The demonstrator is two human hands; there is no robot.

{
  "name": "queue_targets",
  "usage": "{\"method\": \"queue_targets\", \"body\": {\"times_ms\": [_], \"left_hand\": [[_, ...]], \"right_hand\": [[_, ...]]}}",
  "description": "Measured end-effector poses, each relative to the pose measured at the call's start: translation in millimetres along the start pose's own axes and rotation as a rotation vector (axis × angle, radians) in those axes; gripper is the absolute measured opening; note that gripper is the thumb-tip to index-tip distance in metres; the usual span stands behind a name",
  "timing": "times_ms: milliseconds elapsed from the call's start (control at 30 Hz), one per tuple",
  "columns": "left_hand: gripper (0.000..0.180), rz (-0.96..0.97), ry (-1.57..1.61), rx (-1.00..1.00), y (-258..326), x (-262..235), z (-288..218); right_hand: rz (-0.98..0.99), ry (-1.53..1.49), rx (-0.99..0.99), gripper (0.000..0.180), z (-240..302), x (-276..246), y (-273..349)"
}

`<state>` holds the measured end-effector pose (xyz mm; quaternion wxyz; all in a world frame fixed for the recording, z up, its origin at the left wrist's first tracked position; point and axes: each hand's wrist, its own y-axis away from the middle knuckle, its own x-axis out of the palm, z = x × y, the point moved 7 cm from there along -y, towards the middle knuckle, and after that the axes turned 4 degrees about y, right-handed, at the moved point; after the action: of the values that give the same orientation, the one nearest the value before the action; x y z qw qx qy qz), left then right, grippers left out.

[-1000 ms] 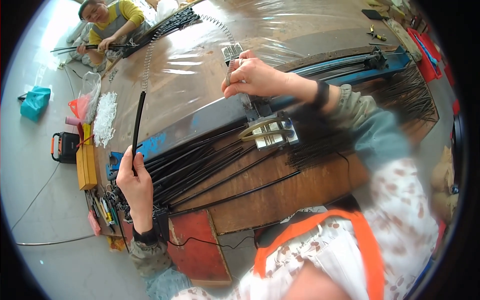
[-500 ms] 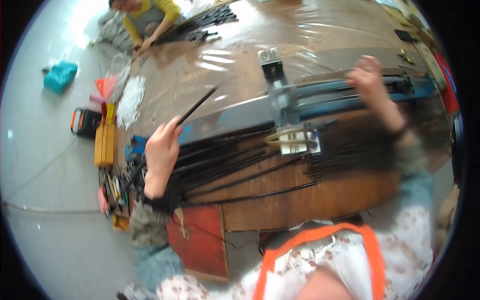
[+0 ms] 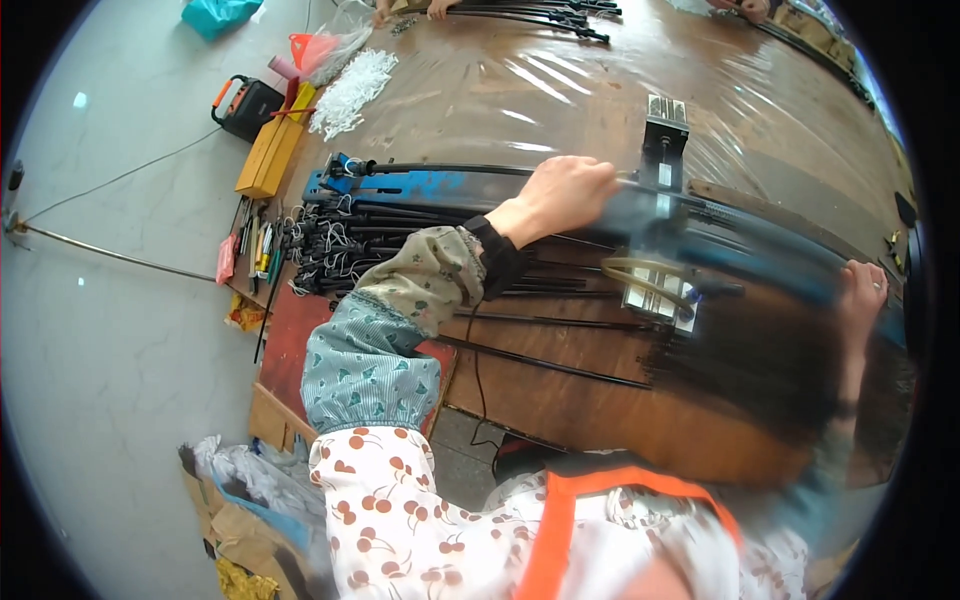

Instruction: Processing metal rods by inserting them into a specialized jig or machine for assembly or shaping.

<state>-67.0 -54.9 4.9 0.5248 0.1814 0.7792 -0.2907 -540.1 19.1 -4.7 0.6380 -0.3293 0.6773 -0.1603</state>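
Note:
My left hand (image 3: 572, 195) is closed round a thin black rod (image 3: 450, 169). This rod lies along a long blue rail (image 3: 425, 184) and reaches a blue holder (image 3: 345, 170) at the rail's left end. My right hand (image 3: 862, 295) is at the far right end of the rail, fingers curled; what they hold is hidden. Between my hands stands a metal press-like device (image 3: 665, 150) across the rail. On its near side sits a pale block (image 3: 655, 292) with a looped yellowish tube (image 3: 645, 268). Several black rods with strings (image 3: 335, 245) lie in front of the rail.
A yellow toolbox (image 3: 268, 158), a black-and-orange case (image 3: 247, 108) and a heap of white pieces (image 3: 355, 92) are at the left. Hand tools (image 3: 262, 245) lie along the table's left edge. Other people's hands (image 3: 440, 8) show at the far edge, by more black rods (image 3: 540, 15).
My left hand has moved right and away from me onto the rail, where a rod now lies. My right hand has come down to the rail's right end. The view has shifted left.

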Motion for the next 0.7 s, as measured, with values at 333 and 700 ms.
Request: {"method": "queue_targets", "body": {"times_ms": [333,700], "left_hand": [[0.016,-0.349,0.072,0.107,14,-7,-9],[0.021,-0.016,-0.051,-0.124,-3,-5,-2]], "right_hand": [[-0.035,0.015,-0.039,0.019,50,-21,-5],[0.042,-0.29,-0.07,0.026,164,-43,11]]}}
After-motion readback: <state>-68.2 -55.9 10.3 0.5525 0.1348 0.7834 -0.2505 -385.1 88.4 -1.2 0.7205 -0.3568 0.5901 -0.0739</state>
